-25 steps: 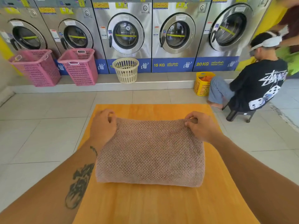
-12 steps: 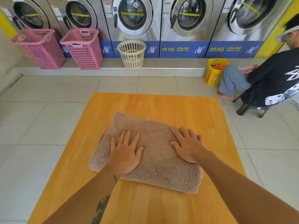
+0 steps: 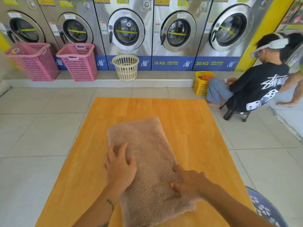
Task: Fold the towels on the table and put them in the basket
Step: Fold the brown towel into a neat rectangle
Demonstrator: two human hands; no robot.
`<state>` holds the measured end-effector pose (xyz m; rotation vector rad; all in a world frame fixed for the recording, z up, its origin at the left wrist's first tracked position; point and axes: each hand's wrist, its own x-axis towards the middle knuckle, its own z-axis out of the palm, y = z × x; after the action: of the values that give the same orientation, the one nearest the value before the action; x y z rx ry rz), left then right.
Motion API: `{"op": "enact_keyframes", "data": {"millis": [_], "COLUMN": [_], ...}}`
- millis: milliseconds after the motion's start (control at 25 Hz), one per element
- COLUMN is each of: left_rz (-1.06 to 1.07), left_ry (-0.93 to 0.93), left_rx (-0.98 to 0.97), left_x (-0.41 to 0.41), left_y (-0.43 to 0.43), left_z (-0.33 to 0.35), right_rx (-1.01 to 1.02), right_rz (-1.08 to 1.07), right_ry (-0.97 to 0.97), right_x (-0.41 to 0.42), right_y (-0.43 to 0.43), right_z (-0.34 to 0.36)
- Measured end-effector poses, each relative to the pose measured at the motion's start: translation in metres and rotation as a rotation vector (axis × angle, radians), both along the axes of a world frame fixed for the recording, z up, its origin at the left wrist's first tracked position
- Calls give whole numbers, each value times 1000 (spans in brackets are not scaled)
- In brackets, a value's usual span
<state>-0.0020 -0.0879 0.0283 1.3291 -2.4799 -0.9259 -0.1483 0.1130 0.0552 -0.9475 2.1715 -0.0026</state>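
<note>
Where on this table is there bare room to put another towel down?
Bare table lies beyond the towel, plus strips along its left and right. The near middle is crowded: left hand and right hand both lie on the towel.

Bare sleeveless forearms, dark tattoo (image 3: 110,204) near the left wrist

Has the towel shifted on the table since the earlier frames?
Yes. The towel has turned against the table edges: its long side earlier ran across the table and now runs nearly away from the person, under both hands.
</note>
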Motion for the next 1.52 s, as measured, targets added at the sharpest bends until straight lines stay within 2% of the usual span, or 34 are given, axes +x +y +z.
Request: {"op": "enact_keyframes", "data": {"millis": [120, 280, 400, 520, 640, 800, 880, 960, 1040, 1160, 1280, 1400, 1480, 1520], "left_rz": [-10, 18, 65, 91, 136, 163, 129, 108, 52, 7, -6, 56, 114, 128], "left_ry": [0, 95, 81, 84, 154, 216, 159, 109, 101, 52, 39, 88, 112, 127], "left_rx": [234, 513, 592, 505, 561, 939, 1004, 1008, 887, 679, 750, 913, 889, 859], "left_x": [45, 96, 124, 140, 149, 157, 159, 155, 146, 134, 134, 131, 125, 120], "left_y": [32, 50, 54, 57, 66, 73, 77, 81, 91, 109, 120, 109, 97, 90], "left_z": [-1, -1, 7, 14, 19, 17, 15, 14, 13, 10, 4, 9, 14, 16], "right_rx": [-145, -418, -488, -531, -621, -641, -608, -594, -611, -595, -553, -427, -276, -235], "right_rz": [-167, -558, -866, -1064, -1095, -1102, -1058, -987, -911, -835, -799, -766, -748, -740], "right_ry": [41, -64, -364, -691, -677, -692, -680, -706, -719, -567, -492, -556, -580, -533], "right_x": [55, 105, 125, 140, 147, 146, 141, 134, 129, 121, 111, 91, 82, 78], "right_y": [19, 20, 25, 33, 42, 63, 77, 90, 102, 114, 121, 126, 123, 119], "right_z": [-15, -27, -26, -29, -28, -22, -26, -31, -34, -38, -30, -8, 5, 8]}}
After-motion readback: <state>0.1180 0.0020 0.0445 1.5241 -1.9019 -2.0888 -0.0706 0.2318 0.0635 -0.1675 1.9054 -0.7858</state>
